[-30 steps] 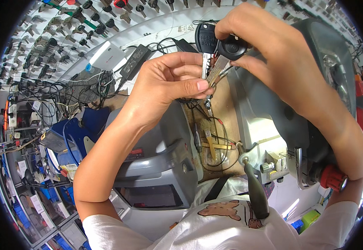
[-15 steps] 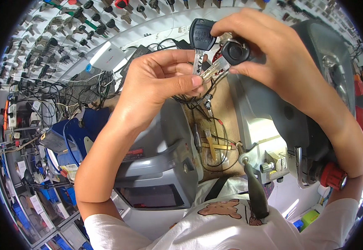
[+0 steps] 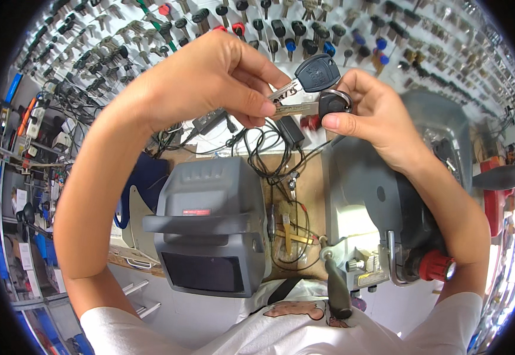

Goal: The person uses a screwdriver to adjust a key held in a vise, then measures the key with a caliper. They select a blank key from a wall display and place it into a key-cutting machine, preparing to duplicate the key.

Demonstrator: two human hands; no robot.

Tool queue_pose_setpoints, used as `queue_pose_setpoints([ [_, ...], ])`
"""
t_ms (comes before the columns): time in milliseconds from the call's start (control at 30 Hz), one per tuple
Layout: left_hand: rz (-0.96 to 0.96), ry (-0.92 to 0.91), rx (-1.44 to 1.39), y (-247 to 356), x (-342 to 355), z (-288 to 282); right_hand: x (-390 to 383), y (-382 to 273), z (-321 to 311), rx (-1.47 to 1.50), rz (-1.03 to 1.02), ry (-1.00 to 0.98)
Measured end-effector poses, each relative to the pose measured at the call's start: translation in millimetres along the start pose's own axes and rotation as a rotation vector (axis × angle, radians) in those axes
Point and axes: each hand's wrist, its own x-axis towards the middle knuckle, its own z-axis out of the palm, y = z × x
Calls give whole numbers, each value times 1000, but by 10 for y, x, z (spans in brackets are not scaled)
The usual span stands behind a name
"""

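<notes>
Two black-headed keys are held close together above the bench, their blades pointing left. The larger-headed key (image 3: 318, 74) lies above the other, with dark marks along its blade. Below it, the smaller-headed key (image 3: 331, 104) has a metal ring (image 3: 345, 97) through its head. My left hand (image 3: 225, 80) is closed, thumb and fingers pinching at the blade tips. My right hand (image 3: 379, 115) is closed on the smaller head, its thumb below; some of its fingers are hidden behind the keys. A small red thing (image 3: 311, 122) shows just under the keys; I cannot tell what it is.
A grey machine with a dark screen (image 3: 203, 272) stands on the left of the bench. At right is a larger key machine with a lever (image 3: 339, 287) and red knob (image 3: 437, 266). Black cables (image 3: 263, 154) coil behind; key blanks (image 3: 296, 28) cover the wall.
The view has tilted up toward the wall of keys. The larger-headed key has turned from upright to leaning right, and both keys now lie more level, nearly side by side.
</notes>
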Motion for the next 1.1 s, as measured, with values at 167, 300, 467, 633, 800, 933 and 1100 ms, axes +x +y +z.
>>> queue_pose_setpoints([
  [167, 9, -36, 181, 255, 6, -140, -23, -50, -7, 41, -163, 126],
  [300, -10, -69, 191, 325, -13, -124, -22, -152, 29, 161, -195, 55],
  [467, 62, -174, 305, 301, 28, -40, -67, -126, 91, 110, -140, 26],
  [633, 171, -114, 117, 196, -89, 36, -51, -148, 20, 70, -156, 40],
  [800, 204, 43, 40, 20, -140, 130, -60, -165, 45, 79, -187, 34],
  [933, 235, 120, -136, -100, -203, 236, -62, -133, 73, 126, -190, 34],
  [1100, 223, 94, -162, -198, -190, 224, -50, -120, 33, 86, -201, -34],
])
